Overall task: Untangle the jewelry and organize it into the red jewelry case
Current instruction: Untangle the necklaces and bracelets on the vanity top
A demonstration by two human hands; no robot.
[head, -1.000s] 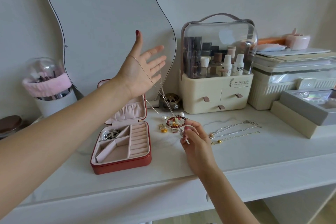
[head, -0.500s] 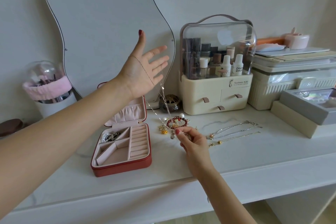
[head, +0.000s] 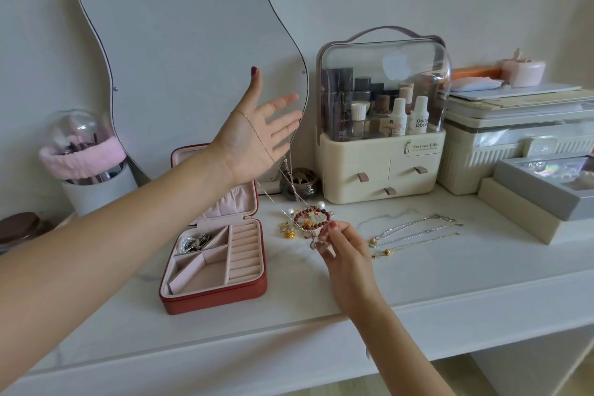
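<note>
White vanity top (head: 418,283), jewelry heap mid-counter.
Left hand (head: 257,138) is raised, fingers spread, a thin chain (head: 254,130) draped across its palm down into the tangle (head: 308,222). Right hand (head: 340,244) pinches something hard to make out at the tangle's edge. Red case (head: 215,296) lies open just left, near the front edge.

Red jewelry case (head: 218,297): matt leather-look shell, pink velvety lining. Right of it, thin metal chains (head: 414,233), shiny. Tabletop (head: 450,280): smooth white, marble-veined. Cosmetics organizer (head: 382,125): glossy clear plastic hood.
</note>
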